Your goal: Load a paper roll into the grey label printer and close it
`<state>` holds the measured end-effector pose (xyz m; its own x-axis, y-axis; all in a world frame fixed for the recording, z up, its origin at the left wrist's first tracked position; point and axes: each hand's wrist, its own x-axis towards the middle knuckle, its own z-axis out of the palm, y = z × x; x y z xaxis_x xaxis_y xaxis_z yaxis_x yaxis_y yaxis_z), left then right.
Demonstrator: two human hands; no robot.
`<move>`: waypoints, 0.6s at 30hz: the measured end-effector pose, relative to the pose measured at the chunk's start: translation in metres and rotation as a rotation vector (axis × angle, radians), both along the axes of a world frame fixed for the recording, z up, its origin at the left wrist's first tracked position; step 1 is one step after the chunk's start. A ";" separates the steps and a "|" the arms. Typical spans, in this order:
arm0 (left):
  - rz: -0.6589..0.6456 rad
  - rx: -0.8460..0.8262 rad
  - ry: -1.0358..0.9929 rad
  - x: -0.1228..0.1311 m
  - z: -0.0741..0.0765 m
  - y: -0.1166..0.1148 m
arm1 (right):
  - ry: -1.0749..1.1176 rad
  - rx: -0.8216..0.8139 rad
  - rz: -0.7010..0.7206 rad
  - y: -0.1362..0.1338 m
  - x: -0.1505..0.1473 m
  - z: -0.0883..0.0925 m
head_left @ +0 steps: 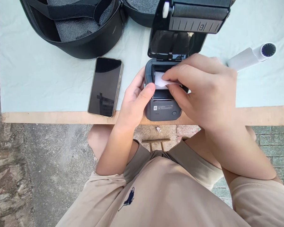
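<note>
A small dark grey label printer [162, 108] stands at the table's near edge with its lid [180, 34] swung up and open. My left hand [135, 101] grips the printer's left side, thumb on its top edge. My right hand [201, 88] reaches over the open bay, fingers pinched on a white strip of paper [160, 81] that lies in the bay. The roll under that hand is hidden.
A black phone [105, 86] lies face up left of the printer. An open black zip case with grey foam [80, 25] sits at the back left. A white paper roll [253, 56] lies at the right. A pale cloth [38, 75] covers the wooden table [49, 117].
</note>
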<state>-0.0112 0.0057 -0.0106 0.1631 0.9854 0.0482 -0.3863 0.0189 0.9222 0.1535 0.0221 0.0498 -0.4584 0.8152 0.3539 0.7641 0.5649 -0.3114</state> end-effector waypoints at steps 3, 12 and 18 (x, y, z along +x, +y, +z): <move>-0.007 -0.028 -0.016 0.000 0.003 -0.001 | 0.058 0.099 0.043 -0.002 0.003 -0.003; -0.021 0.010 0.044 -0.004 -0.005 -0.001 | 0.312 0.143 0.281 -0.011 0.015 -0.030; -0.013 0.080 0.102 -0.006 -0.023 0.005 | 0.597 -0.092 0.058 -0.009 0.021 -0.038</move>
<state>-0.0171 0.0103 -0.0337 0.1843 0.9769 0.1086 -0.2903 -0.0514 0.9556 0.1740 0.0132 0.0113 -0.2471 0.8346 0.4924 0.4113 0.5505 -0.7265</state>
